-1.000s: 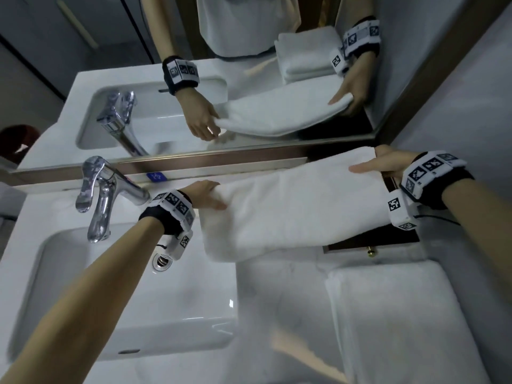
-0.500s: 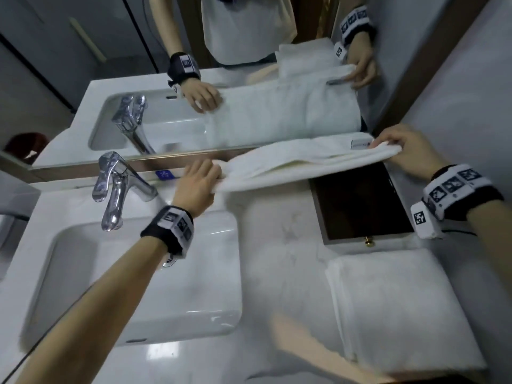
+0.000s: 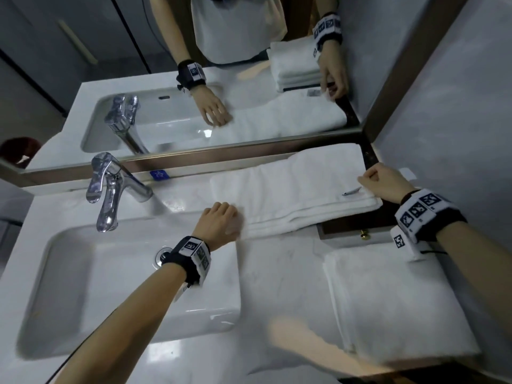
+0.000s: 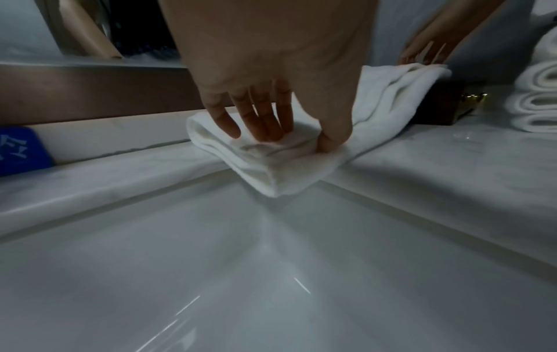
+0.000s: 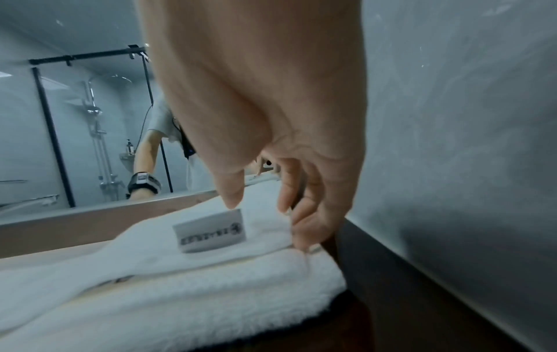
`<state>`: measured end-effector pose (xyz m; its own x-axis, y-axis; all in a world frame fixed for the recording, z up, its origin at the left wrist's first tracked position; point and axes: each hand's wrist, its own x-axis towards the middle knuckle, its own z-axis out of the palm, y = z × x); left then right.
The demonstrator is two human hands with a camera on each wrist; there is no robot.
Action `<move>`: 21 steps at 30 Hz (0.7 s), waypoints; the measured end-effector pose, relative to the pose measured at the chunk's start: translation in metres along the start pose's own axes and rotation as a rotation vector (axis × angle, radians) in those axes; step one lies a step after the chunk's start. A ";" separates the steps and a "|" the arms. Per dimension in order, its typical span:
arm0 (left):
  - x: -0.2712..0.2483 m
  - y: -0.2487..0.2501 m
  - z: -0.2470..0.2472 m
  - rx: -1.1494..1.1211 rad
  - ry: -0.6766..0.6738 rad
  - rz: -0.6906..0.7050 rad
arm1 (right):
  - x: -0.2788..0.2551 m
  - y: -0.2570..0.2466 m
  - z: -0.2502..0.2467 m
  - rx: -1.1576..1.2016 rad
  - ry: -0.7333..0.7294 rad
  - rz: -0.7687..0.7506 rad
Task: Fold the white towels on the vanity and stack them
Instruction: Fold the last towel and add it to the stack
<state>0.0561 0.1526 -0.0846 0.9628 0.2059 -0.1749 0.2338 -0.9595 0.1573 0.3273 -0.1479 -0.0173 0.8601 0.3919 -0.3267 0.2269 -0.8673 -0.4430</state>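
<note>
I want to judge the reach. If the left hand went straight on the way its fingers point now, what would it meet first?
Probably the mirror frame. The left hand grips the towel end, fingers pointing over it toward the frame; depth is unclear.

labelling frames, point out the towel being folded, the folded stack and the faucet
towel being folded (image 3: pixel 291 189), head view, middle of its top layer
folded stack (image 3: pixel 393 300), head view, top towel's flat face
faucet (image 3: pixel 110 187), head view, chrome body

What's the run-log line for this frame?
step: fold towel lengthwise | left hand: pinches its left end | right hand: pinches its right end, over box | stack: front right
</note>
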 end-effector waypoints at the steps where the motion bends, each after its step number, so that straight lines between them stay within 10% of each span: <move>1: 0.001 0.003 0.003 0.007 0.006 0.001 | 0.000 -0.001 0.002 -0.030 -0.002 0.042; 21: 0.014 0.013 -0.006 -0.111 -0.110 -0.120 | -0.020 -0.013 0.008 -0.103 -0.077 0.170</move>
<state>0.0734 0.1444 -0.0790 0.9078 0.2895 -0.3034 0.3655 -0.9009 0.2341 0.3031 -0.1418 -0.0113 0.8532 0.2563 -0.4542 0.1304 -0.9481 -0.2901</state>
